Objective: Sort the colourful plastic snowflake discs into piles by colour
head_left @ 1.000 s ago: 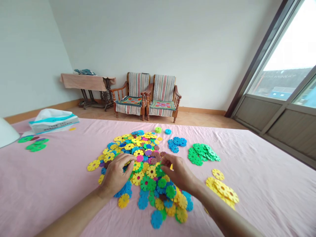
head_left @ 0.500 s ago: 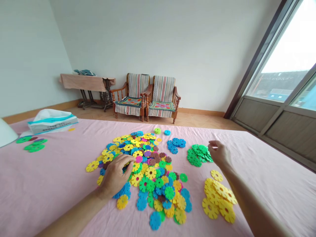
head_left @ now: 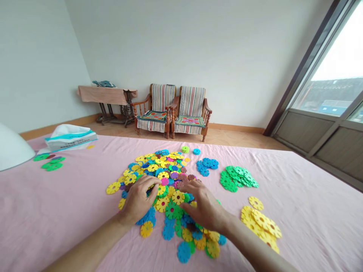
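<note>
Several green discs (head_left: 53, 164), with darker ones between them, lay toward the far left corner of the pink cloth (head_left: 85, 204), in front of a tissue pack (head_left: 70, 141). Next, the left hand (head_left: 138, 198) rested at the left side of the mixed pile (head_left: 178, 197), fingers curved and thumb apart, gripping nothing that showed; a sideways slip there could have scattered the loose discs around it. The pile covered the cloth's middle, from near the far edge toward the near one. Its overlapping layers might have dragged neighbours along if one disc were pulled, notches catching. Over its right part, the right hand (head_left: 205, 207) was spread, thumb well away from the fingers, its underside hidden; its forearm, close to the yellow heap (head_left: 259, 223), could have knocked that askew.

The discs looked flat and flower-like, notched at the rim, many with a round central hole: yellow, blue, green, brown, purple and pink mingled in the pile, then, rightward, blue discs (head_left: 208, 163), a green stack (head_left: 238, 176), and that all-yellow heap nearest the right edge.
</note>
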`<state>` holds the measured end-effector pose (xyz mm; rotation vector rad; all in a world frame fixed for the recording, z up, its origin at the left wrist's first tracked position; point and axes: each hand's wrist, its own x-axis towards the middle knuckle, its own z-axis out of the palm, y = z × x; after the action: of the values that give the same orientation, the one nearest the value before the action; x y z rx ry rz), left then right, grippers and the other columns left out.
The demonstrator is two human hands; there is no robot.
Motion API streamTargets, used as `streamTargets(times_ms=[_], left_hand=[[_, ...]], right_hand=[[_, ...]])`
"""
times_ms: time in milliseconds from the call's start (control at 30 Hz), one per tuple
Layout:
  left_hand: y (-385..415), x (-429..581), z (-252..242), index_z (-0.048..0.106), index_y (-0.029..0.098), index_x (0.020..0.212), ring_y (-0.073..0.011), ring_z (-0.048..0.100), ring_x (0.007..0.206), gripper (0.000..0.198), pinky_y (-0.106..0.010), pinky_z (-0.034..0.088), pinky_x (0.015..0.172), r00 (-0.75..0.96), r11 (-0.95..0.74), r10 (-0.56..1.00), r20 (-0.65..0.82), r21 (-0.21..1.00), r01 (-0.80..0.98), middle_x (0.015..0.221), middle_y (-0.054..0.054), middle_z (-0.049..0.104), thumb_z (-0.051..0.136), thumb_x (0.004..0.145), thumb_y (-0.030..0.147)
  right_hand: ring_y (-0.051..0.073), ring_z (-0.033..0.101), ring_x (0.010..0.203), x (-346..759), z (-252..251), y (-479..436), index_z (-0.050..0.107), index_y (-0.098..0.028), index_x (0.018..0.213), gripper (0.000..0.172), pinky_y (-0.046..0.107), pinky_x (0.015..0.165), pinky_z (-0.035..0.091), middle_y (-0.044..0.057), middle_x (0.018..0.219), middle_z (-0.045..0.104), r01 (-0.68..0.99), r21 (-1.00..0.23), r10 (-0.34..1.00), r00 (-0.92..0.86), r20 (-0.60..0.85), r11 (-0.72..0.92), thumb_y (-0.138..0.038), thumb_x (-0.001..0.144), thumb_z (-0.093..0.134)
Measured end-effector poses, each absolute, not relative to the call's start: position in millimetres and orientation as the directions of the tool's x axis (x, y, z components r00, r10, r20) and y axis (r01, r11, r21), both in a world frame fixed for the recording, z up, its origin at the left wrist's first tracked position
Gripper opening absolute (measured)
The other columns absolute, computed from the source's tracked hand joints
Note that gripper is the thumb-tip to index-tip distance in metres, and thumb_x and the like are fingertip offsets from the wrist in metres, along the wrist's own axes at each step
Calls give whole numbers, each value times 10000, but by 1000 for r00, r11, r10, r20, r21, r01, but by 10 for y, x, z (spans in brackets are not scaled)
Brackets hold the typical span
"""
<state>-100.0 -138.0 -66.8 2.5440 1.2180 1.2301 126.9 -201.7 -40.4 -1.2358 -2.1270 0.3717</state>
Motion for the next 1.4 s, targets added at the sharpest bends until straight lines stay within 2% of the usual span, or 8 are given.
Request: streamTargets(times_ms=[100, 233, 533, 733, 867, 1067, 1233, 1400], left_hand=[[-1384, -991, -659, 648, 208, 861, -195, 624, 865, 176, -328, 491, 793, 371, -689, 678, 635, 372, 621, 864, -35, 683, 473, 876, 189], [-1395, -991, -655, 644, 201, 859, -195, 621, 862, 174, -330, 488, 794, 369, -688, 680, 633, 378, 620, 862, -40, 681, 472, 885, 193], [-1382, -993, -662, 644, 199, 863, -195, 620, 871, 169, -329, 485, 799, 372, -684, 687, 624, 384, 620, 868, -39, 678, 476, 880, 189], [-1380, -1002, -665, 646, 201, 844, -199, 627, 855, 166, -327, 499, 770, 361, -685, 681, 637, 382, 620, 863, -43, 684, 481, 864, 194], [-1380, -1000, -665, 644, 206, 846, -200, 632, 854, 156, -327, 502, 774, 358, -690, 674, 646, 376, 619, 862, -39, 687, 488, 859, 197], [-1359, -1010, -671, 644, 207, 852, -195, 629, 842, 160, -318, 496, 767, 377, -700, 665, 645, 362, 616, 852, -37, 683, 484, 867, 197], [-1352, -1017, -683, 643, 204, 861, -195, 628, 857, 161, -318, 493, 780, 380, -702, 664, 644, 363, 613, 863, -37, 682, 483, 871, 195], [-1376, -1000, -666, 645, 203, 846, -199, 630, 855, 170, -328, 499, 776, 368, -690, 676, 638, 374, 619, 860, -42, 684, 477, 867, 195]], right_hand=[[279, 480, 1180, 1161, -445, -2046, 580, -185, 1179, 423, 464, 995, 372, 122, 1233, 576, 746, -480, 883, -334, 331, 462, -210, 761, 644], [274, 499, 1127, 1133, -528, -1995, 577, -203, 1163, 386, 447, 964, 378, 112, 1201, 574, 774, -481, 906, -290, 308, 411, -194, 780, 627], [160, 529, 745, 1112, -665, -1941, 516, -199, 770, 154, 272, 658, 405, -2, 766, 587, 648, -670, 923, -148, 356, 362, -65, 704, 557], [108, 529, 605, 1472, -356, -1855, 599, -177, 766, 107, 218, 550, 397, -20, 666, 595, 506, -799, 945, -173, 276, 326, -153, 794, 499], [116, 560, 590, 2005, -77, -1849, 686, -183, 762, 174, 223, 542, 408, -12, 651, 636, 648, -722, 968, -210, 137, 243, -205, 796, 516], [129, 594, 578, 2639, -84, -1924, 708, -216, 638, 172, 227, 552, 424, -26, 605, 666, 778, -597, 944, -315, -98, 197, -123, 681, 570], [130, 573, 584, 2670, -141, -1862, 682, -201, 624, 173, 233, 550, 397, -8, 622, 663, 828, -537, 980, -200, -12, 163, -138, 714, 548], [107, 521, 530, 2278, -94, -1862, 640, -197, 630, 187, 219, 498, 336, -24, 577, 610, 822, -509, 964, -258, 69, 256, -156, 763, 515]])
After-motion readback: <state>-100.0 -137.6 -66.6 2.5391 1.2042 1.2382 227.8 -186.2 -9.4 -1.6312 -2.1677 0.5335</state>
